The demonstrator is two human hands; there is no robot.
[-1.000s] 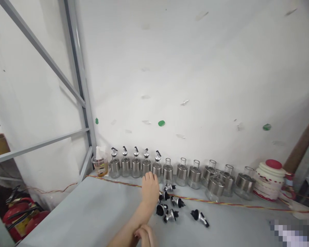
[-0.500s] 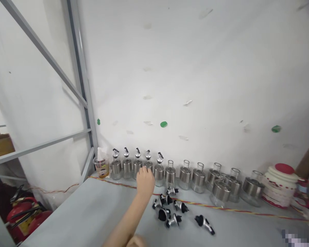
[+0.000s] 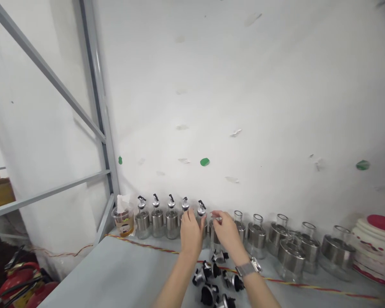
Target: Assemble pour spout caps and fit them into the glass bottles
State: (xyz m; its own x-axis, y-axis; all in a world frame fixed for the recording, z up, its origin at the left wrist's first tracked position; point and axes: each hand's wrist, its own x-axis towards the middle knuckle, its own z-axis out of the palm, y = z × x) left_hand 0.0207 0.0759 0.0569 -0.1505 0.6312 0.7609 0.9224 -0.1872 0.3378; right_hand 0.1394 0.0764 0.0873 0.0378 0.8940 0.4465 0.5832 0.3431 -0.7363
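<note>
My left hand (image 3: 190, 233) reaches to the back of the grey table (image 3: 115, 278), fingers curled round the fifth capped glass bottle (image 3: 201, 212) in a row of steel-sleeved bottles with pourer caps (image 3: 157, 217). My right hand (image 3: 227, 233), a watch (image 3: 248, 268) on its wrist, pinches the neck of the uncapped bottle (image 3: 214, 231) beside it. More uncapped bottles (image 3: 257, 236) run on to the right along the wall. Several loose black-and-steel pourer caps (image 3: 208, 272) lie on the table just under my wrists.
A red-and-yellow cable (image 3: 141, 243) runs across the table before the bottles. A plastic cup of amber liquid (image 3: 123, 220) stands at the row's left end, a red-lidded white jar (image 3: 377, 248) at far right. A grey metal rack (image 3: 99, 128) and red fire extinguishers (image 3: 19, 282) are on the left.
My left hand moved from the loose caps up to the capped bottles. My right hand came up from the bottom edge to the uncapped bottle's neck. The view tilted slightly up.
</note>
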